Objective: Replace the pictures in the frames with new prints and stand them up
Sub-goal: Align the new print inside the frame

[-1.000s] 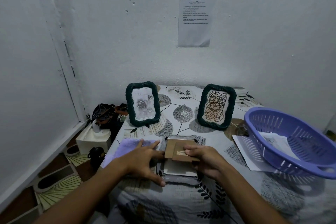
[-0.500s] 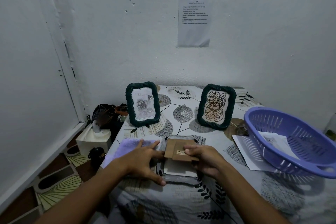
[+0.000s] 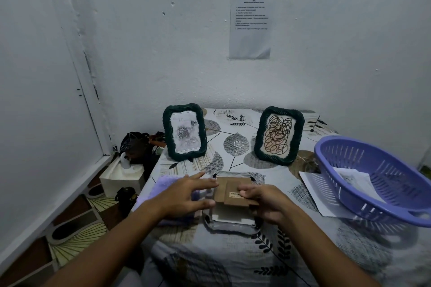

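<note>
- Head view showed a face-down picture frame with a brown cardboard backing board (image 3: pixel 234 193) lying flat on the leaf-patterned desk (image 3: pixel 291 251), its long axis running away from the person.
- The right hand (image 3: pixel 265 202) sat at the backing's right edge, fingers (image 3: pixel 245 193) curled onto the board, gripping it.
- The left hand (image 3: pixel 186 193) hovered just left of the backing, fingers spread and relaxed, holding nothing.
- Judged: the right hand was nearer and placed to lift the backing off.
- Beyond the backing stood two dark green woven frames, one with a rose drawing (image 3: pixel 184 132), one with brown scribbles (image 3: pixel 278 135).
- Right of the backing were white paper prints (image 3: pixel 312 190) and a purple plastic basket (image 3: pixel 377 182); left, a lilac cloth (image 3: pixel 163 182). Nothing blocked the lift.
</note>
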A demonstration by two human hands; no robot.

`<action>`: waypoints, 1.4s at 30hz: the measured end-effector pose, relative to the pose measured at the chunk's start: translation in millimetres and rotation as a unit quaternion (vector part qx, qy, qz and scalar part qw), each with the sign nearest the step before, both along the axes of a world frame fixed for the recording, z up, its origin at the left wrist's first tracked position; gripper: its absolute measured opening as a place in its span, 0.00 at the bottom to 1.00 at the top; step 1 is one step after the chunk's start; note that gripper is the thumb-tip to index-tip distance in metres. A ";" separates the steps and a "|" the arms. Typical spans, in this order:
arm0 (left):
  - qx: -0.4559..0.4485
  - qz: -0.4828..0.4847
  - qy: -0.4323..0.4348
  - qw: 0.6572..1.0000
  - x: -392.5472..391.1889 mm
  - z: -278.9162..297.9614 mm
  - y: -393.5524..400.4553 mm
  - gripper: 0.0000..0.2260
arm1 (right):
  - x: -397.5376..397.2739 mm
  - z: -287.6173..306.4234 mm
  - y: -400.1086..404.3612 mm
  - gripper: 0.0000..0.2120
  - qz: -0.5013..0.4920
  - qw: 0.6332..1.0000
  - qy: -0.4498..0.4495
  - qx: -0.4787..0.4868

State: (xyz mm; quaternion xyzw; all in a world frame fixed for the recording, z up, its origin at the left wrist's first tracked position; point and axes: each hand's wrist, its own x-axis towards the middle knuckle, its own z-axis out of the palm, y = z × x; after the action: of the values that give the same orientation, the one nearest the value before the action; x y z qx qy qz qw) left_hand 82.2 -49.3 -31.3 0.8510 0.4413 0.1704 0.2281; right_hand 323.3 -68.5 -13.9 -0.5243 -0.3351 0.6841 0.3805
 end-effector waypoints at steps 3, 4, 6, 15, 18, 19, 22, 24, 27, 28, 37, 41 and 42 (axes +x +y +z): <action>0.013 -0.011 -0.003 1.000 2.8 -7.3 3.2 0.33 | -0.5 1.8 -1.6 0.12 -0.002 1.000 0.005 -0.003; 0.013 -0.011 -0.005 1.000 3.1 -8.8 3.4 0.32 | -0.3 1.6 -1.7 0.12 -0.004 1.000 0.005 -0.004; 0.015 -0.010 -0.010 1.000 4.2 -9.4 3.0 0.33 | -0.4 1.0 -2.4 0.12 -0.005 1.000 0.006 -0.007; 0.031 -0.010 0.035 0.999 5.1 -2.4 -4.1 0.36 | 17.8 23.2 -8.7 0.15 0.040 0.982 -0.174 0.062; 0.026 0.004 0.062 0.998 3.4 -6.4 -5.4 0.38 | 28.7 30.2 -4.4 0.13 0.041 0.904 -0.389 0.173; 0.029 0.002 0.067 0.997 3.0 -8.5 -5.6 0.40 | 30.2 30.5 -2.5 0.14 0.045 0.889 -0.407 0.203; 0.041 -0.015 0.080 0.996 5.6 -9.8 -9.5 0.44 | 29.4 27.3 -1.9 0.18 0.119 0.868 -0.418 0.239; 0.053 -0.016 0.091 0.994 6.9 -12.4 -10.5 0.43 | 25.3 22.7 -5.0 0.20 0.177 0.850 -0.437 0.234; 0.062 -0.013 0.104 0.993 4.7 -21.3 -7.2 0.41 | 21.6 12.7 -5.2 0.23 0.210 0.837 -0.450 0.229; 0.065 -0.014 0.108 0.992 3.9 -24.2 -6.2 0.41 | 21.1 9.8 -5.0 0.23 0.214 0.834 -0.452 0.231; 0.065 -0.037 0.107 0.991 5.3 -29.2 -5.0 0.45 | 18.4 -4.1 -3.5 0.25 0.211 0.804 -0.501 0.241; 0.048 -0.005 0.040 0.998 5.1 -31.8 -5.7 0.37 | 20.1 -6.9 -1.4 0.25 0.205 0.801 -0.507 0.243; 0.042 0.014 0.020 0.999 5.6 -32.3 -6.2 0.33 | 20.5 -7.3 -0.9 0.25 0.204 0.802 -0.506 0.243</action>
State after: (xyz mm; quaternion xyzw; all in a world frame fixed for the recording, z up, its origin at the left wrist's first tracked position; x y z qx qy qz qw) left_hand 87.8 -55.5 -63.7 0.8565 0.4504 0.1753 0.1812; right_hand 343.8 -69.4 -21.2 -0.6062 -0.7344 0.2794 0.1232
